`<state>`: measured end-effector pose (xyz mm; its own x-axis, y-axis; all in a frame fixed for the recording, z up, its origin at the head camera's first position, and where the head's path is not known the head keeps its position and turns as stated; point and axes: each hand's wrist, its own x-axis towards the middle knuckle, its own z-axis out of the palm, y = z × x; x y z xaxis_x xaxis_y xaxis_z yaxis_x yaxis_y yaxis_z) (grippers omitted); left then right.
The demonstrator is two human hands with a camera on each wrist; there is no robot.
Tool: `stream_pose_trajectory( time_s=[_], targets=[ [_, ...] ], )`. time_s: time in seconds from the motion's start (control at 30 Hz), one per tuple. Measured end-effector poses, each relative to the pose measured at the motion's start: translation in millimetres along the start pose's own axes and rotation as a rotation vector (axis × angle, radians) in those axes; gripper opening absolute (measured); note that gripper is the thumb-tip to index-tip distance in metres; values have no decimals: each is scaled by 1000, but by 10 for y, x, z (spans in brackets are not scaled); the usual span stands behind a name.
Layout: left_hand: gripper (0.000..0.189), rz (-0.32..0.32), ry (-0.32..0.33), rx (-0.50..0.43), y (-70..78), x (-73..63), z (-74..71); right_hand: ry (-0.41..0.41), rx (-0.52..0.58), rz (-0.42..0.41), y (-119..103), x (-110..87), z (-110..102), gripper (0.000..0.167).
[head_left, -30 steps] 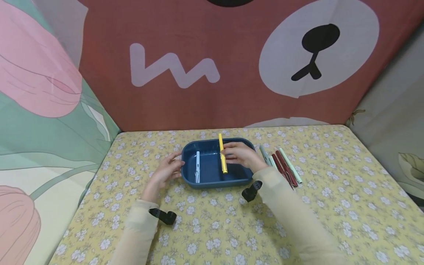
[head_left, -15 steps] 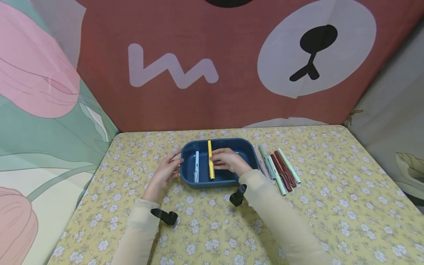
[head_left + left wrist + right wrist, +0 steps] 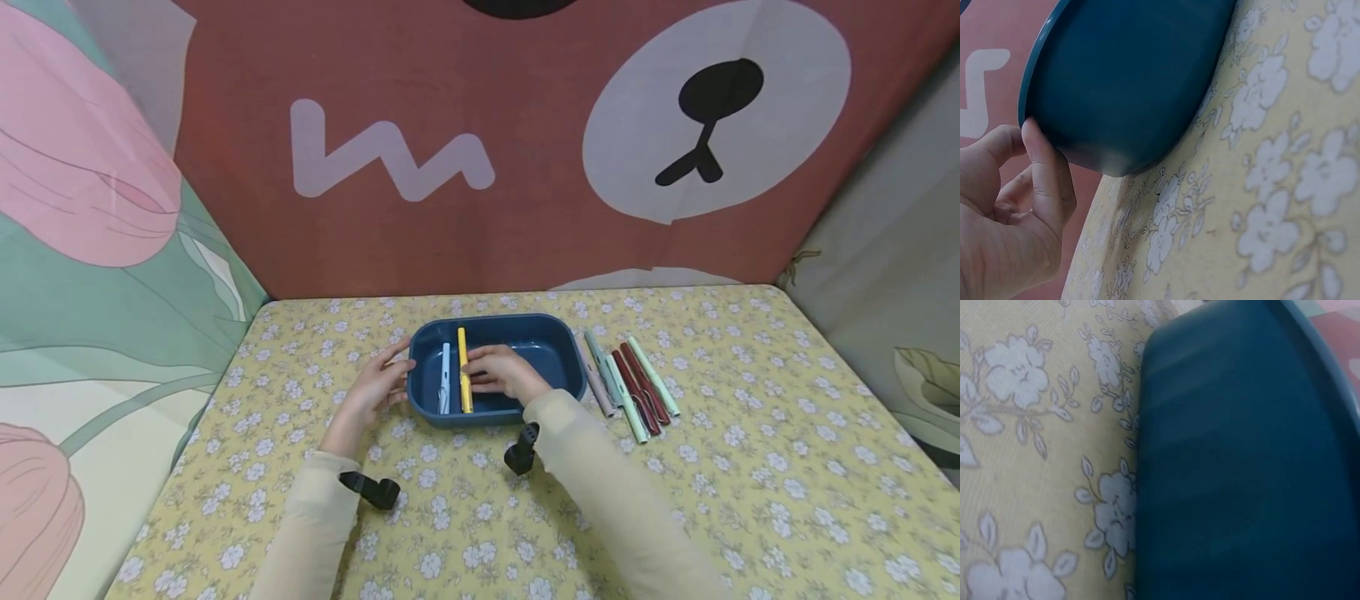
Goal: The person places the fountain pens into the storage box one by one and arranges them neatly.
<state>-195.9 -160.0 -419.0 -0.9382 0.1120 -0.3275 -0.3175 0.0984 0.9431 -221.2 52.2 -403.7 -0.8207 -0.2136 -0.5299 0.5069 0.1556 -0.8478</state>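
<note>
My right hand (image 3: 504, 372) reaches over the dark blue tray (image 3: 525, 417) and pinches a yellow pen (image 3: 462, 350) by its middle. The pen points lengthwise away from me, low inside the tray. Just left of it lies a light blue pen (image 3: 446, 375) with a clip, roughly parallel. At the tray's left end my left hand (image 3: 378, 385) holds the rim, thumb and fingers bent at the edge. In the left wrist view, the left hand (image 3: 1022, 206) grips the tray (image 3: 1129, 75) at its rim. Only the tray's outer wall (image 3: 1241, 456) shows in the right wrist view; the right hand is hidden there.
Right of the tray several pens lie side by side: a mauve pen (image 3: 599, 392), a pale green pen (image 3: 628, 400), a dark red pen (image 3: 647, 382) and others. A flowered yellow cloth (image 3: 750, 467) covers the table. A red printed curtain (image 3: 525, 233) rises behind it.
My right hand has moved left and down with the yellow pen, bringing it beside the light blue pen. The left hand stays at the tray's left rim.
</note>
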Motion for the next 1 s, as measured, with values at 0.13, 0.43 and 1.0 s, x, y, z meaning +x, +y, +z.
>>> stream_pose_trajectory(
  time_s=[0.13,0.43,1.0],
  targets=[
    [54,-5,2,-5,-8,16,-3,4,1,-1,23,12,34,41],
    [54,4,-11,1,-15,16,-2,-16,-48,-8,45,25,76,41],
    [54,-6,-7,8,-13,25,0,8,-129,23,48,78,111,34]
  ],
)
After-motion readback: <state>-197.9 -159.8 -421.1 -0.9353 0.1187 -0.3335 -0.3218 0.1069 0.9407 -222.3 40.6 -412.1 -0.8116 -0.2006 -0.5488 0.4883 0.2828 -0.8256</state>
